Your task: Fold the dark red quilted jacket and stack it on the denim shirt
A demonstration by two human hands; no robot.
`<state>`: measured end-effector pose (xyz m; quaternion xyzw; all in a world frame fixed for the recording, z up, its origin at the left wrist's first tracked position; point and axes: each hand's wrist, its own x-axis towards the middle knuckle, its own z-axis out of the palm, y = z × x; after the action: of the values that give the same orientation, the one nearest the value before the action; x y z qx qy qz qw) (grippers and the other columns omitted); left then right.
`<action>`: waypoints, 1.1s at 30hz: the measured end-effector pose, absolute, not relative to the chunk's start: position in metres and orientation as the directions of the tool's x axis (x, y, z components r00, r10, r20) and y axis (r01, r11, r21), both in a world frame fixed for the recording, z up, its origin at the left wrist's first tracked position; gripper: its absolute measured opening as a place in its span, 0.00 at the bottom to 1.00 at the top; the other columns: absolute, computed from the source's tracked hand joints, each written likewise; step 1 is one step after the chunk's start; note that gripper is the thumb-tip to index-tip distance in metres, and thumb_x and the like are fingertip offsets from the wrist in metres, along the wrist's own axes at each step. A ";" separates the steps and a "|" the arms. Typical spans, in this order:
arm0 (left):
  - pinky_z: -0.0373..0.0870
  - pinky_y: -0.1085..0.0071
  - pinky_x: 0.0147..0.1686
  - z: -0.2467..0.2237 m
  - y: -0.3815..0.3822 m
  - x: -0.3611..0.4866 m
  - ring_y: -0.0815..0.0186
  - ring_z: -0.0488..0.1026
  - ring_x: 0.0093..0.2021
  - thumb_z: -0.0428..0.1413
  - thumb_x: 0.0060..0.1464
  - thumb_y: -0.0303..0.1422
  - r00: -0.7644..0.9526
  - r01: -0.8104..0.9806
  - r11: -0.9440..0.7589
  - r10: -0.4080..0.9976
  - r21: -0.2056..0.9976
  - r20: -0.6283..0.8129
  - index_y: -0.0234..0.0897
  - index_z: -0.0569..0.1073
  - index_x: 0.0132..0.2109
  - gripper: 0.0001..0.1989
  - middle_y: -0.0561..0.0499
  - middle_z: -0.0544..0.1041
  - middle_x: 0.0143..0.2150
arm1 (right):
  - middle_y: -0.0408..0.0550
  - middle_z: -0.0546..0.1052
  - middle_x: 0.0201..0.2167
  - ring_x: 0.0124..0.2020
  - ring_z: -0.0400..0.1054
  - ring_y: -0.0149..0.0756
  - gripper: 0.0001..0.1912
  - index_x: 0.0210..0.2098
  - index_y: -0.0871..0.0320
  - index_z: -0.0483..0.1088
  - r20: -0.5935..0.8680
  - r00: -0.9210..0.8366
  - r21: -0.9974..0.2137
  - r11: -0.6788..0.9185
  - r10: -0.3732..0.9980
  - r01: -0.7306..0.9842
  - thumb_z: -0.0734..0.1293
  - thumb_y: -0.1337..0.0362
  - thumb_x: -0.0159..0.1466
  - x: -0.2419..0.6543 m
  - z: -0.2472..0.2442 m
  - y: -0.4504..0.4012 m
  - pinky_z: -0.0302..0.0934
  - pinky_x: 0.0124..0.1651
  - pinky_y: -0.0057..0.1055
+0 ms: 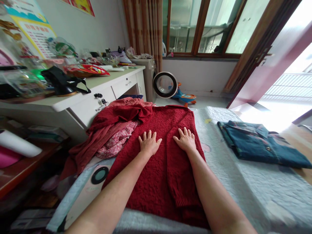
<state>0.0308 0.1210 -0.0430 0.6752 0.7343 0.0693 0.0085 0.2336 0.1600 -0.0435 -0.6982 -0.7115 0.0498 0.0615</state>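
Observation:
A dark red knitted sweater lies spread on the bed, its right sleeve folded lengthwise over the body with the cuff toward me. My left hand rests on the body of the sweater, fingers spread. Flat on the folded sleeve side lies my right hand, its fingers also apart. The other sleeve stretches out to the left, over a heap of reddish clothes and a floral cloth. Neither hand grips the fabric.
A folded denim garment lies on the light blue quilt at right. A cluttered white desk borders the bed at left. Beyond stand a washing machine with its round door open and a blue ride-on toy.

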 end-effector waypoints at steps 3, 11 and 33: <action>0.50 0.44 0.64 -0.035 0.118 0.051 0.52 0.49 0.70 0.40 0.64 0.45 0.030 0.986 -0.057 0.986 0.157 0.166 0.41 0.57 0.67 0.28 0.46 0.52 0.72 | 0.54 0.48 0.71 0.70 0.40 0.52 0.35 0.68 0.50 0.51 0.021 -0.024 -0.158 0.027 0.999 0.987 0.53 0.42 0.67 0.234 -0.044 0.161 0.38 0.66 0.50; 0.49 0.56 0.67 -0.049 0.104 0.097 0.63 0.50 0.70 0.42 0.64 0.38 0.316 0.916 -0.340 0.939 0.214 0.139 0.41 0.57 0.67 0.26 0.52 0.58 0.70 | 0.50 0.49 0.71 0.70 0.42 0.48 0.29 0.69 0.48 0.50 0.020 -0.021 -0.149 0.024 1.000 0.989 0.52 0.51 0.70 0.238 -0.047 0.163 0.39 0.66 0.48; 0.50 0.55 0.66 -0.063 0.103 0.095 0.57 0.51 0.69 0.42 0.64 0.41 0.294 0.925 -0.337 0.928 0.175 0.229 0.37 0.58 0.67 0.27 0.43 0.57 0.70 | 0.59 0.60 0.65 0.66 0.52 0.50 0.30 0.64 0.59 0.57 0.008 -0.053 -0.151 0.054 0.999 0.987 0.55 0.50 0.68 0.240 -0.022 0.195 0.50 0.62 0.45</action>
<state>0.0955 0.1030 -0.0626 0.8044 0.5759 0.1455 0.0046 0.2405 0.1945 -0.0216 -0.6859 -0.7237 0.0522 0.0552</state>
